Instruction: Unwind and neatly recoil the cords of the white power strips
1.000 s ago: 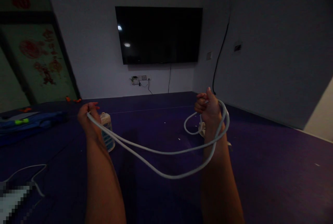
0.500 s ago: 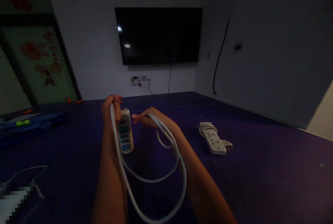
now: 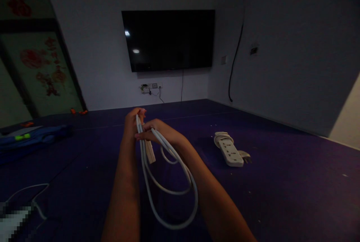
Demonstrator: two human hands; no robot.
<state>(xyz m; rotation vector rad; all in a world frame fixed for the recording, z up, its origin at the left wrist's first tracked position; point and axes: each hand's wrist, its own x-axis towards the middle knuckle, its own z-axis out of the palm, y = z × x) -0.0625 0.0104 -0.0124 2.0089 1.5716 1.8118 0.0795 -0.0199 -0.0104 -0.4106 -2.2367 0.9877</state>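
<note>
My left hand (image 3: 135, 121) is closed at the top of a white power strip (image 3: 150, 153), which is turned edge-on and partly hidden behind the fingers and cord. Strands of the strip's white power cord (image 3: 174, 227) run over this hand. Right beside it, my right hand (image 3: 158, 130) is closed on the cord, thumb and fingers meeting near the left hand's strands. Large loops of cord hang between my forearms. A second white power strip (image 3: 231, 153), its cord wrapped around one end and its plug at its side, lies on the purple surface to the right.
A dark television (image 3: 168, 41) hangs on the far wall above sockets (image 3: 152, 86). Blue cloth (image 3: 42, 135) lies at the left. A thin white cable (image 3: 28, 187) lies at lower left near a blurred patch. A black cable (image 3: 236, 58) runs down the right wall.
My hands have come together. The left hand moved right with the power strip, which turned from face-on to edge-on. The right hand brought cord to the left hand, and the loops narrowed.
</note>
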